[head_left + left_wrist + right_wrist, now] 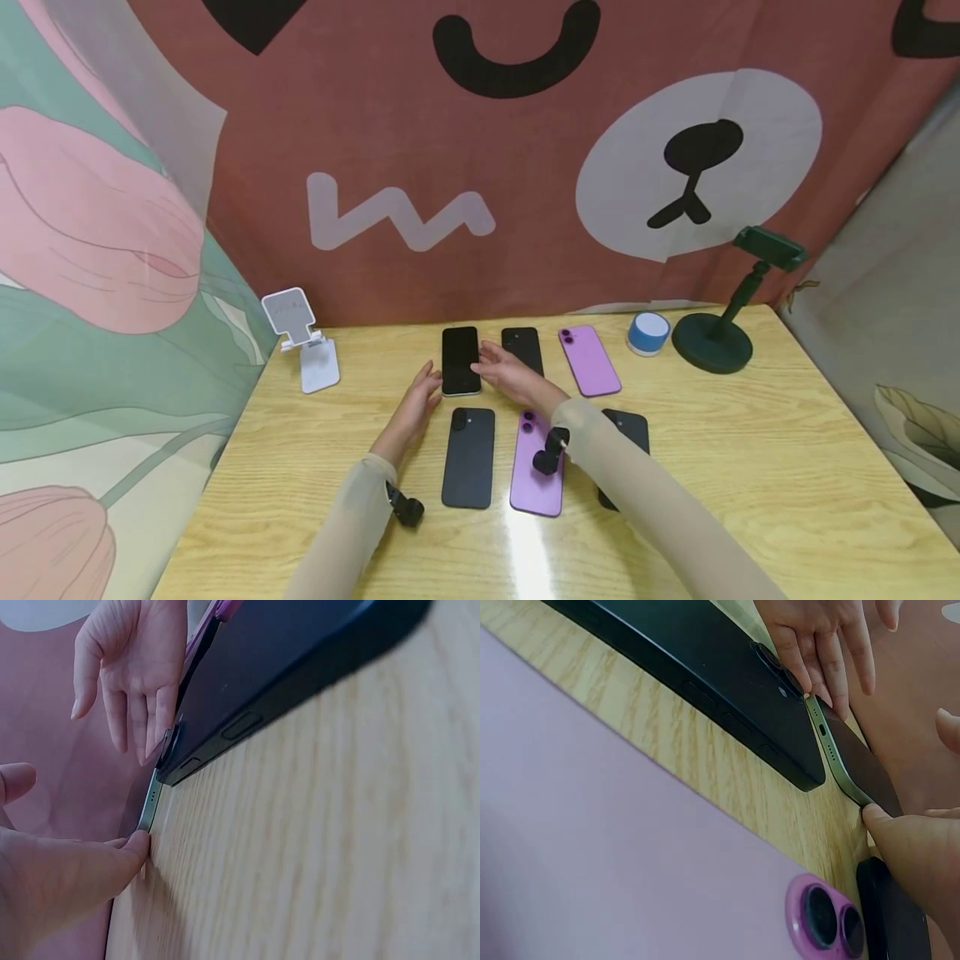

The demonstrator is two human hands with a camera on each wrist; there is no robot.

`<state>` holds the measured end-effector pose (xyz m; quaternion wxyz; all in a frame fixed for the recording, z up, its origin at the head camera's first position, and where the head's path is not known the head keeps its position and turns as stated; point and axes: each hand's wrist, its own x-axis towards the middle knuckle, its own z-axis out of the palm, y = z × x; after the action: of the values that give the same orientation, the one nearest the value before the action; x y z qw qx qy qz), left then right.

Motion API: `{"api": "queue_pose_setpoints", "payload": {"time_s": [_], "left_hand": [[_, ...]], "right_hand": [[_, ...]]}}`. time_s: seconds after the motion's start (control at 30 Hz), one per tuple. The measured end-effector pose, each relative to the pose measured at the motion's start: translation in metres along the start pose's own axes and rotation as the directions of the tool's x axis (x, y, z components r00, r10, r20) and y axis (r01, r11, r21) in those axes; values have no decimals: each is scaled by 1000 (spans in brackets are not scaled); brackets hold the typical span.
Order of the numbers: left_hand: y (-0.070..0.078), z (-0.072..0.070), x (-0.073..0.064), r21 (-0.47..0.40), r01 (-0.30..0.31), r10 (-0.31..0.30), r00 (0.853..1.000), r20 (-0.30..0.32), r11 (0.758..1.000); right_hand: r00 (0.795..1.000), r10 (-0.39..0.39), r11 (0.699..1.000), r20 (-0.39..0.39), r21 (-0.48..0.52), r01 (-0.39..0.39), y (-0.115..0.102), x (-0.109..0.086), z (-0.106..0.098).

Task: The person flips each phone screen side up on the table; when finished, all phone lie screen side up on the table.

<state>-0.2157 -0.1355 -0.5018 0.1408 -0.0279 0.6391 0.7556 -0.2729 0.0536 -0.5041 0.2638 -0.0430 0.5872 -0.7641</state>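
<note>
A smartphone [461,360] lies screen up on the table at the left of the back row. My left hand [417,405] is at its left side, with fingertips touching the edge in the left wrist view. From the other side my right hand [513,375] reaches over, its fingers straight and touching the right edge; the right wrist view shows the phone's pale green bottom edge [836,761]. Neither hand curls round the phone. Just below it, a black phone [468,458] lies back up. Another black phone [522,343], partly hidden by the right hand, lies beside the screen-up phone.
Two purple phones lie back up, one at the back [590,361] and one in front [534,483]. The right forearm covers part of a black phone [633,427]. A white stand [318,367], a blue-and-white cylinder [648,333] and a green phone holder [712,342] stand near the back.
</note>
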Motion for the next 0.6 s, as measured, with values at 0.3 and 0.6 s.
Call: {"api": "queue_pose_setpoints", "payload": {"time_s": [0.3, 0.6], "left_hand": [[0, 0, -2, 12, 3, -3, 1000, -5, 1000], [3, 9, -9, 134, -9, 20, 997, -78, 991]], "right_hand": [[1000, -4, 1000, 13, 6, 4, -4, -3, -1], [999, 7, 988, 52, -156, 2, -10, -11, -8]]}}
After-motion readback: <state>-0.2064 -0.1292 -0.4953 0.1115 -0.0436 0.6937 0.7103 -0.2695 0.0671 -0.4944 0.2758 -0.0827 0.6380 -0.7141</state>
